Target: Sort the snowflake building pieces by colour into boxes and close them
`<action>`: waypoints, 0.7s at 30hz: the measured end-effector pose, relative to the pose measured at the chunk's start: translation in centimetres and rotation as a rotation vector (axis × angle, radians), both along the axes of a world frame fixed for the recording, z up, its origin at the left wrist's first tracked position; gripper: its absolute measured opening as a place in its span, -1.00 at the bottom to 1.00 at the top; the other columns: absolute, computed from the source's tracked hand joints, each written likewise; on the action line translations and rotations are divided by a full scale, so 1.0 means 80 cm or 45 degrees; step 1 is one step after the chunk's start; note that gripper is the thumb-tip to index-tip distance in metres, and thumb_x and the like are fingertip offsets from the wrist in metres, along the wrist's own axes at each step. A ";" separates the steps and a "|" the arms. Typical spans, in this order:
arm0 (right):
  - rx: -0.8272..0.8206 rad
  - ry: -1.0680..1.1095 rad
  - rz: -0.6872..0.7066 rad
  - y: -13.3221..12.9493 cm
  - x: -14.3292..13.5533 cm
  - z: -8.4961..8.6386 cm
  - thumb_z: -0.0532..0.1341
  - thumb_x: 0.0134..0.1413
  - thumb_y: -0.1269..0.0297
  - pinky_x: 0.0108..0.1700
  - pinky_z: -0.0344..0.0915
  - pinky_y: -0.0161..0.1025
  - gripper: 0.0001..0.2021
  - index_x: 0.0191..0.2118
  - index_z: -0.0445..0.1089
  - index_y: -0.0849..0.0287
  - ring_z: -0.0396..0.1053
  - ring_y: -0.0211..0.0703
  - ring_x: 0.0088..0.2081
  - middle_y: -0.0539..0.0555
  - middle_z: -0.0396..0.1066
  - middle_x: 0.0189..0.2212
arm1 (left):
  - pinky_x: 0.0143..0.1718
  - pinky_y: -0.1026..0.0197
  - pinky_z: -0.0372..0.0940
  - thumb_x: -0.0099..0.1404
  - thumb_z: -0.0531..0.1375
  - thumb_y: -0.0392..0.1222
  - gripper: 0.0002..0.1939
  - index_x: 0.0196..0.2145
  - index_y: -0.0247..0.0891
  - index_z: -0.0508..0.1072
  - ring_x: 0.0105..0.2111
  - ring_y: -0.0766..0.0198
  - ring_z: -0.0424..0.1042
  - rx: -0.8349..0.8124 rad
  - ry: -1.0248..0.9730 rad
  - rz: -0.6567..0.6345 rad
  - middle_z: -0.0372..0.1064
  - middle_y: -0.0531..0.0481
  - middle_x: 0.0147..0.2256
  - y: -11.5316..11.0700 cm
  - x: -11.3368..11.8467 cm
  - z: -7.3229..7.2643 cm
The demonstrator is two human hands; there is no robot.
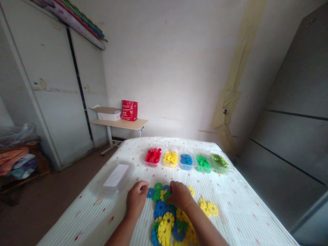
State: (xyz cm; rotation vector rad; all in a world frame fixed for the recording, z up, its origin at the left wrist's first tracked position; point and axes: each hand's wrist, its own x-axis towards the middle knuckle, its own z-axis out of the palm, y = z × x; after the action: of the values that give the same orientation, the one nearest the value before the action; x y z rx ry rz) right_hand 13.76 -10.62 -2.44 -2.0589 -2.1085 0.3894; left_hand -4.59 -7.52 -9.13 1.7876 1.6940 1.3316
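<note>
A loose pile of notched plastic snowflake discs lies at the near middle of the table, with blue discs (pixel 160 207), yellow discs (pixel 164 229) and green discs (pixel 158 186) mixed together. My left hand (pixel 136 200) is just left of the pile, fingers curled and thumb pressed to the fingertips; whatever it may hold does not show. Over the pile's far part, my right hand (pixel 179 194) bends its closed fingers down beside a green disc (pixel 167 196). Its fingertips are partly hidden, so I cannot tell what they grip. Several yellow discs (pixel 208 207) lie to the right.
Clear tubs line the table's far side, holding red pieces (pixel 153 155), yellow pieces (pixel 170 158), blue pieces (pixel 186 160), green pieces (pixel 203 163) and light-green pieces (pixel 219 160). A clear lid (pixel 116 177) with a white label lies left. A side table (pixel 123 123) bears a red bag (pixel 129 110).
</note>
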 end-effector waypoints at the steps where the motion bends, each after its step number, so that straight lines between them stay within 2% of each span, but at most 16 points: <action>1: 0.020 0.040 0.005 -0.001 0.001 0.000 0.25 -0.36 0.33 -0.43 0.13 -0.33 -0.77 -0.40 0.39 0.17 0.36 -0.10 -0.33 0.09 0.43 -0.37 | -0.35 0.28 0.29 0.04 0.06 -0.18 -0.80 -0.44 -0.23 0.47 -0.44 0.27 0.42 -0.003 0.002 -0.001 0.48 0.02 -0.46 0.001 0.000 -0.001; 3: -0.001 0.221 0.016 -0.001 0.008 0.001 0.23 -0.37 0.41 -0.49 0.10 -0.38 -0.84 -0.48 0.34 0.19 0.35 -0.20 -0.42 0.02 0.40 -0.46 | -0.35 0.28 0.29 0.05 0.06 -0.17 -0.80 -0.44 -0.22 0.46 -0.44 0.27 0.42 -0.008 0.006 -0.004 0.48 0.03 -0.45 0.001 -0.001 -0.003; 5: -0.130 0.472 0.009 0.001 0.022 0.003 0.19 -0.34 0.45 -0.59 0.06 -0.43 -0.87 -0.50 0.30 0.18 0.29 -0.30 -0.58 -0.08 0.30 -0.62 | -0.35 0.28 0.29 0.06 0.06 -0.17 -0.80 -0.44 -0.23 0.46 -0.44 0.27 0.42 -0.014 0.005 -0.008 0.48 0.02 -0.45 0.001 -0.001 -0.002; 8: -0.240 0.700 -0.083 0.006 0.061 0.008 0.14 -0.30 0.47 -0.70 -0.02 -0.45 -0.87 -0.49 0.24 0.17 0.12 -0.39 -0.75 -0.19 0.13 -0.78 | -0.35 0.27 0.29 0.06 0.05 -0.18 -0.80 -0.44 -0.24 0.46 -0.45 0.27 0.42 -0.027 -0.001 -0.007 0.48 0.02 -0.45 -0.001 0.000 0.000; 11: -0.004 0.675 -0.241 0.017 0.112 0.021 0.14 -0.29 0.47 -0.73 -0.05 -0.46 -0.91 -0.53 0.23 0.19 0.10 -0.41 -0.77 -0.17 0.15 -0.80 | -0.36 0.28 0.28 0.06 0.05 -0.18 -0.80 -0.45 -0.23 0.46 -0.45 0.27 0.42 -0.036 -0.006 -0.005 0.47 0.02 -0.46 -0.001 0.001 0.001; 15: 0.526 0.530 -0.432 0.039 0.169 0.047 0.19 -0.24 0.37 -0.65 0.10 -0.42 -0.92 -0.48 0.34 0.23 0.22 -0.33 -0.69 -0.03 0.32 -0.72 | -0.37 0.29 0.28 0.06 0.05 -0.18 -0.81 -0.45 -0.22 0.45 -0.45 0.28 0.42 -0.015 -0.014 -0.008 0.47 0.03 -0.46 0.001 0.002 -0.002; 18: 0.657 0.500 -0.483 0.051 0.188 0.058 0.17 -0.17 0.30 -0.55 0.20 -0.35 -0.80 -0.34 0.39 0.25 0.31 -0.25 -0.59 0.08 0.42 -0.59 | -0.37 0.29 0.28 0.06 0.04 -0.19 -0.81 -0.46 -0.23 0.45 -0.45 0.29 0.41 -0.003 -0.013 -0.008 0.46 0.03 -0.46 0.002 0.001 -0.003; 21: 0.728 0.462 -0.484 0.051 0.189 0.047 0.10 -0.12 0.26 -0.46 0.24 -0.30 -0.77 -0.32 0.40 0.23 0.34 -0.22 -0.54 0.11 0.45 -0.49 | -0.37 0.30 0.28 0.06 0.04 -0.20 -0.82 -0.46 -0.23 0.44 -0.45 0.29 0.41 0.001 -0.004 -0.010 0.46 0.04 -0.46 0.001 0.001 -0.003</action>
State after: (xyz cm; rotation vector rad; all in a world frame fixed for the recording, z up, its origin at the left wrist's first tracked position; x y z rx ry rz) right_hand 28.92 -6.52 1.35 -1.8130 -1.3729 0.0759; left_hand -4.54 -7.44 -9.33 1.7901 1.6836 1.3315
